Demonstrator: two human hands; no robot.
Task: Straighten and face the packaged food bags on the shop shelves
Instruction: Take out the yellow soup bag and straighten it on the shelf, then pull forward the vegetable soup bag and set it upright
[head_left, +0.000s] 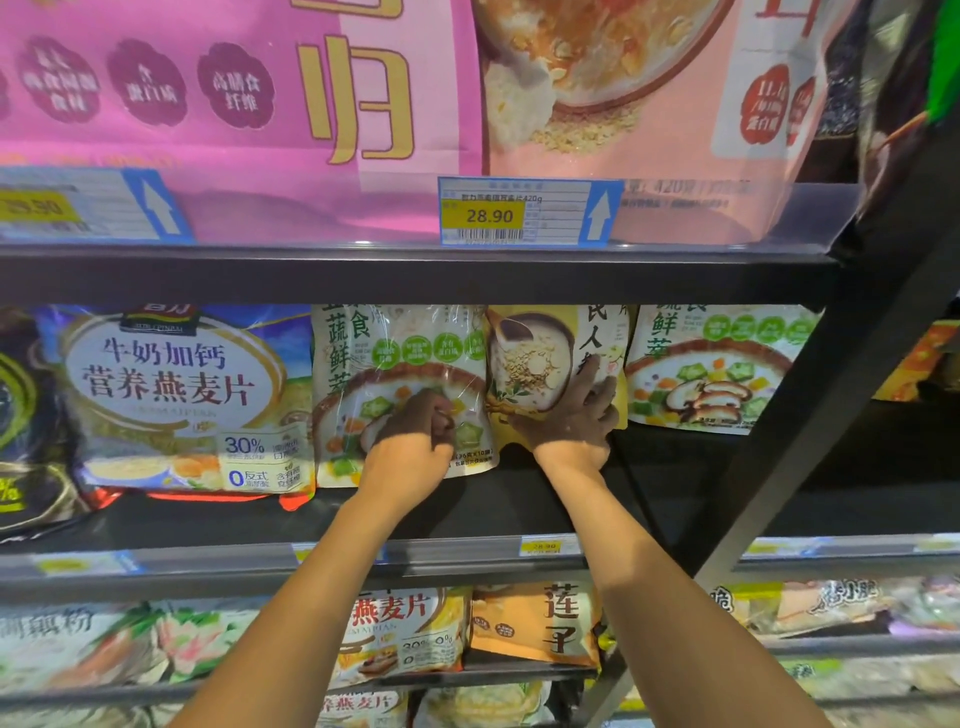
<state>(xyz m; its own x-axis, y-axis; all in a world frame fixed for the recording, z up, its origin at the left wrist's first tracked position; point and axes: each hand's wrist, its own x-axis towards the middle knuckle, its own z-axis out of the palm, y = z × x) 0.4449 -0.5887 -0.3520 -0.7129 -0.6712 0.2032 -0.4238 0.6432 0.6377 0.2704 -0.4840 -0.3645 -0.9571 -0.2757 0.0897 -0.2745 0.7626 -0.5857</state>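
White vegetable-print bag (400, 384) and yellow oat bag (540, 364), upright, side by side, mid-shelf.

Dark metal middle shelf (519, 514) with price-tag rail, blue-and-white oat bag (176, 400) standing at left, green vegetable-soup bag (363, 364) beside it, yellow cereal bag (540, 358) touching that, second vegetable bag (722, 369) at right, pink bags (234, 104) on upper shelf (415, 270)

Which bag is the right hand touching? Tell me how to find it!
Find the middle shelf under the yellow 28.90 price tag. The right hand lies flat on a yellow bag there. Its neighbours are pale with green writing; this one shows a bowl of oats.
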